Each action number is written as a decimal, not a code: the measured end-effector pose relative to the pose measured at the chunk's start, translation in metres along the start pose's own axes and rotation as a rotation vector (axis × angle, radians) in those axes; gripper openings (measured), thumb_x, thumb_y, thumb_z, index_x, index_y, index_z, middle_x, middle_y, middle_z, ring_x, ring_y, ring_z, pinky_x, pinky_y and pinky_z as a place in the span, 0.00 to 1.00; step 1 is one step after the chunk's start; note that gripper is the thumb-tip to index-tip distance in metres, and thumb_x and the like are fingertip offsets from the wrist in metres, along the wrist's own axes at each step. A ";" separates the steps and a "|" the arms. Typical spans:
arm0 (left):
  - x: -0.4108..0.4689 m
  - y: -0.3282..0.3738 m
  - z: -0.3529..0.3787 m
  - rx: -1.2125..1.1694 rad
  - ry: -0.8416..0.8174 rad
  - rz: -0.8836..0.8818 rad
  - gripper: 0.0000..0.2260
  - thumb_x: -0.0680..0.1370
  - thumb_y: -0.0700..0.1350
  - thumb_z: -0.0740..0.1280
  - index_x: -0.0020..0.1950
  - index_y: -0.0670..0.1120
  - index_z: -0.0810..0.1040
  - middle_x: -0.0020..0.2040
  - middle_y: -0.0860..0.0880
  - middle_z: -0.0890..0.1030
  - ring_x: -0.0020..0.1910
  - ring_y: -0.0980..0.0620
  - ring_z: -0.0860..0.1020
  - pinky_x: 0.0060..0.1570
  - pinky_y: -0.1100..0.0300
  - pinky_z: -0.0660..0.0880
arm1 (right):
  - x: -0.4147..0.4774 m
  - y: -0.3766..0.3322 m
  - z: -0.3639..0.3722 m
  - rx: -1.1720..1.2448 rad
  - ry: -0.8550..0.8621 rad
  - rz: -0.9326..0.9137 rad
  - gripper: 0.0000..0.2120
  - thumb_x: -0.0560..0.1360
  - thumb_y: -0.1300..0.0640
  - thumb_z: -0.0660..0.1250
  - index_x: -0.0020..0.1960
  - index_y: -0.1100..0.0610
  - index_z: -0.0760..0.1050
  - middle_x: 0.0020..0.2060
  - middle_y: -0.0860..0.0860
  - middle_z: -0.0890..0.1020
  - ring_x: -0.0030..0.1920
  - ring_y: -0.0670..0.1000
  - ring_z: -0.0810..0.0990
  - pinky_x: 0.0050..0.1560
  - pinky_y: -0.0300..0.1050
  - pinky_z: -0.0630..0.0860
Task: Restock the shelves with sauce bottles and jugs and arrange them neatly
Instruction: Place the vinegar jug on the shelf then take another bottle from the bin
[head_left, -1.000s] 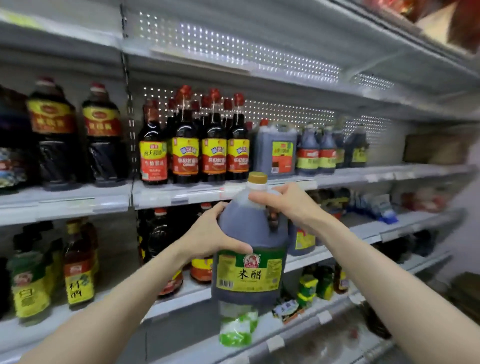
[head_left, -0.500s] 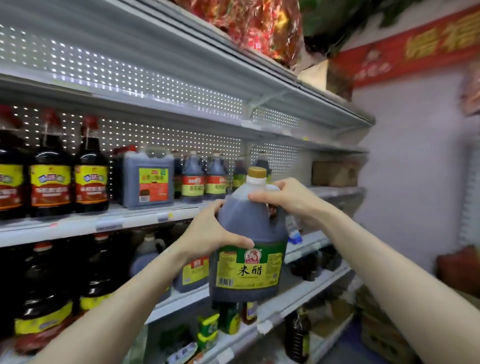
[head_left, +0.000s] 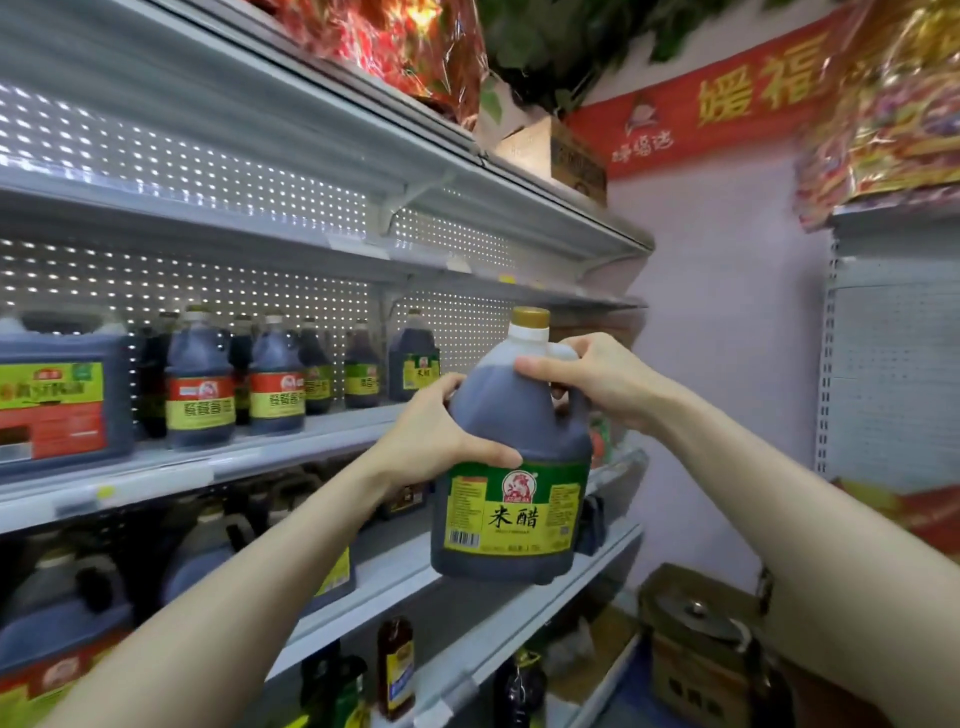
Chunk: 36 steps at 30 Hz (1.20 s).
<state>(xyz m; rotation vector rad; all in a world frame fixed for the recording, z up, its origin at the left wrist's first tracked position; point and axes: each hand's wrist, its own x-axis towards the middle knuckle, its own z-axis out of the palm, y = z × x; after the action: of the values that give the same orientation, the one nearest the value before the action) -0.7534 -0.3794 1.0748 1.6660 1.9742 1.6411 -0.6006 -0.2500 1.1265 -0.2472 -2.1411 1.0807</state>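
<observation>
A large vinegar jug (head_left: 511, 415), upright and full of dark liquid, is held in the air in front of the shelving near its right end. It hangs level with the gap between the middle shelf (head_left: 260, 457) and the lower shelf (head_left: 415, 571) and rests on neither. Its gold cap (head_left: 530, 315) is on, and its green and yellow label (head_left: 511, 512) faces the camera. The left hand (head_left: 441, 431) clasps the jug's left shoulder, with the thumb laid across the front just above the label and the fingers wrapped round the far side. The right hand (head_left: 597, 376) grips the top of the handle (head_left: 571, 415) on the jug's right side, fingers curled over it close to the neck. On the middle shelf, to the left and farther back, stands a row of similar dark jugs. Two red-labelled jugs (head_left: 200, 400) are near the front edge, green-labelled jugs (head_left: 415, 364) stand behind and to their right, and a big square jug (head_left: 57, 400) is at the far left. More dark jugs sit on the lower shelf, partly hidden by the left forearm, and a slim bottle (head_left: 396, 665) stands on the shelf beneath. A cardboard box (head_left: 550, 153) rests on top of the unit. A red banner (head_left: 717, 104) with yellow characters hangs on the far wall, and another box (head_left: 701, 639) sits low at the right.
</observation>
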 end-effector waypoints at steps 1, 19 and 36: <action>0.011 -0.006 0.008 -0.001 0.004 -0.001 0.39 0.50 0.51 0.83 0.59 0.51 0.74 0.52 0.52 0.82 0.49 0.54 0.82 0.50 0.50 0.80 | 0.009 0.011 -0.006 0.011 0.004 -0.001 0.23 0.60 0.41 0.79 0.40 0.60 0.80 0.34 0.54 0.78 0.36 0.52 0.75 0.41 0.51 0.71; 0.268 -0.092 0.083 0.127 0.222 -0.037 0.32 0.58 0.44 0.83 0.58 0.52 0.73 0.52 0.54 0.81 0.49 0.56 0.81 0.51 0.55 0.80 | 0.275 0.179 -0.098 0.106 -0.143 -0.204 0.16 0.67 0.49 0.77 0.43 0.62 0.81 0.34 0.52 0.81 0.36 0.49 0.77 0.41 0.46 0.72; 0.425 -0.168 0.103 0.369 0.617 -0.147 0.36 0.60 0.44 0.82 0.61 0.52 0.67 0.53 0.55 0.78 0.52 0.55 0.79 0.52 0.58 0.78 | 0.495 0.283 -0.100 0.275 -0.481 -0.465 0.10 0.68 0.52 0.77 0.39 0.55 0.78 0.30 0.44 0.81 0.30 0.42 0.77 0.32 0.37 0.70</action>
<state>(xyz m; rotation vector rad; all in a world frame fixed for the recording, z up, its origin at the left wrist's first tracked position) -0.9704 0.0318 1.1338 1.1252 2.7467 1.9972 -0.9329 0.2182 1.2036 0.6704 -2.2507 1.2117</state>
